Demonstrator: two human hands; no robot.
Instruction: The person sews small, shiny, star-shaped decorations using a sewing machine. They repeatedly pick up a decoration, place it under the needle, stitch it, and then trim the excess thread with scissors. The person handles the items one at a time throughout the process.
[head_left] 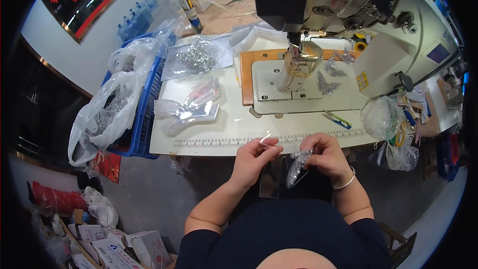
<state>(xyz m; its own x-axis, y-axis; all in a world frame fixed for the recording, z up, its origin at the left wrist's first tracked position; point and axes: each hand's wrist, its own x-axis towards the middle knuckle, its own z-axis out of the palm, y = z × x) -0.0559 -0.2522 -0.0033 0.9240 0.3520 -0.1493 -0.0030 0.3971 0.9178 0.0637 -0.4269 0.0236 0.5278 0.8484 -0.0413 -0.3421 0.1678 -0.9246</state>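
Both hands are just off the table's front edge, close together. My left hand [250,161] is closed in a pinch on a clear plastic strip [269,183], which hangs down below the fingers. Between the fingers of my right hand [327,155] is a shiny silver butterfly-shaped ornament [297,167], tilted downward beside the strip. Whether the strip and the ornament are joined cannot be made out. Beyond my hands stands a sewing machine [301,65]. Two similar silver ornaments lie on its bed, one of them a silver butterfly [328,84] near the needle post.
A measuring tape [214,142] runs along the front edge. Thread snips [337,119] lie right of centre. Clear plastic pieces [191,109] and a heap of silver ornaments [196,56] are at left. A blue crate [143,132] holding plastic bags adjoins the table. A clear bag [382,118] hangs at right.
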